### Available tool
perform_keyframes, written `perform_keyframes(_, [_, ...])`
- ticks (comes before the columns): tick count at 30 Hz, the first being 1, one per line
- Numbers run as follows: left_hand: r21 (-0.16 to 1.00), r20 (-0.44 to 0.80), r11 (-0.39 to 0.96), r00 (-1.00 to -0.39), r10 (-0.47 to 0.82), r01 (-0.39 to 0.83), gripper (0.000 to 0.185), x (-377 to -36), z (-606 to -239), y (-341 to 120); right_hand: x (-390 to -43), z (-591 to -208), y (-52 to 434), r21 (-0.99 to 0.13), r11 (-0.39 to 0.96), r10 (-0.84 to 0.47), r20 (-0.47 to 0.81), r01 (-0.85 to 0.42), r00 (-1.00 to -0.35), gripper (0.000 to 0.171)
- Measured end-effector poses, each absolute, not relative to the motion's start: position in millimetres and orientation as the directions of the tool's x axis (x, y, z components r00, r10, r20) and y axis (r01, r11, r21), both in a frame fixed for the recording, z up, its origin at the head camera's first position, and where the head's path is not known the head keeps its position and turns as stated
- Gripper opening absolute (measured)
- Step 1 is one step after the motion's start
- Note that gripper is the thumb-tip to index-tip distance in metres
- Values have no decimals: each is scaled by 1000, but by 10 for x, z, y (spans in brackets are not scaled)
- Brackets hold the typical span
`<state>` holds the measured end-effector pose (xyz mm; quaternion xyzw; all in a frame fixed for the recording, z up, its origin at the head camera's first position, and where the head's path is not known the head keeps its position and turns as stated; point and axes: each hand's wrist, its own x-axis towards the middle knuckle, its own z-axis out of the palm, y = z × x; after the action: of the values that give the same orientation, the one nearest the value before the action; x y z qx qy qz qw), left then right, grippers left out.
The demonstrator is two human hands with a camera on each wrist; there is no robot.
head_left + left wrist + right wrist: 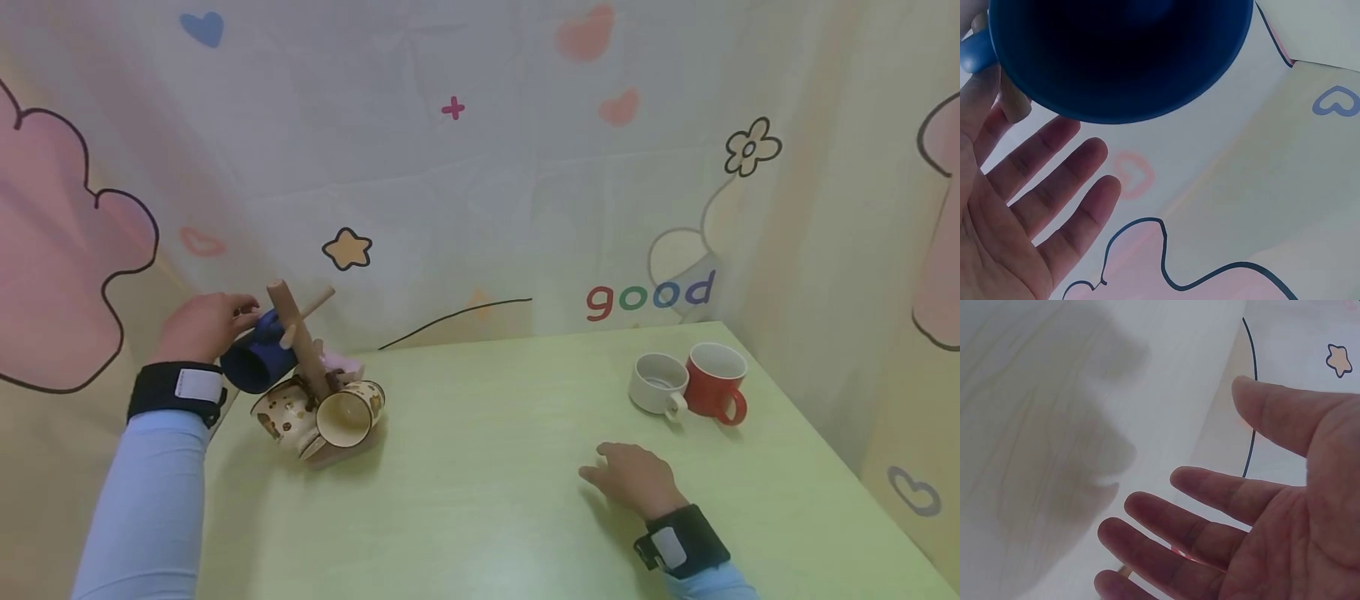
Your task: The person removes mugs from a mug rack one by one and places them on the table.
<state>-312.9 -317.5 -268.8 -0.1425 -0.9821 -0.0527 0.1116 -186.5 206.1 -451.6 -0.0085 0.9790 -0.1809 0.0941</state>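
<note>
My left hand [201, 323] is at the blue mug [258, 358] on the wooden mug tree [303, 342]. In the left wrist view, the thumb side of this hand pinches the handle [977, 53] beside a wooden peg, while the other fingers [1063, 178] stretch out below the rim. The mug is tilted, its mouth facing the wrist camera. Two cream mugs with brown spots, one on the left [285, 415] and one on the right [351, 415], hang lower on the tree. My right hand [633, 479] hovers over the table with spread fingers, holding nothing.
A white mug [658, 383] and a red mug [716, 382] stand close together at the table's back right. Behind the mug tree a pink item [341, 364] is partly hidden. A printed curtain [480, 208] rises along the back of the pale table [487, 483].
</note>
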Motion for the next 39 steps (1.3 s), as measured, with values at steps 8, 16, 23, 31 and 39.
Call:
perform_keyframes(8, [47,358,955,-898,258,293,22,-3098,-2758,-3159,-1861,-4504,2049,-357,934,-55,-171,10,-984,52])
perform_keyframes(16, [78,388,967,-901,195,242,26,-2971,-2765,-3067,-1874,-4549,2041,-357,934,-61,-165,2,-984,50])
perform_keyframes(23, [99,451,972,-880,148,215,25,-2893,-2786,-3013,-1881,-4556,2028,-354,935,-67,-151,-10,-986,50])
perform_keyframes(31, [158,461,975,-885,64,154,32,-2826,-2827,-2911,-1869,-4539,2022,-353,936,-70,-147,-14,-987,50])
perform_keyframes(39, [181,468,979,-884,-2,94,36,-2788,-2877,-2841,-1857,-4523,2013,-350,936,-76,-139,-23,-987,50])
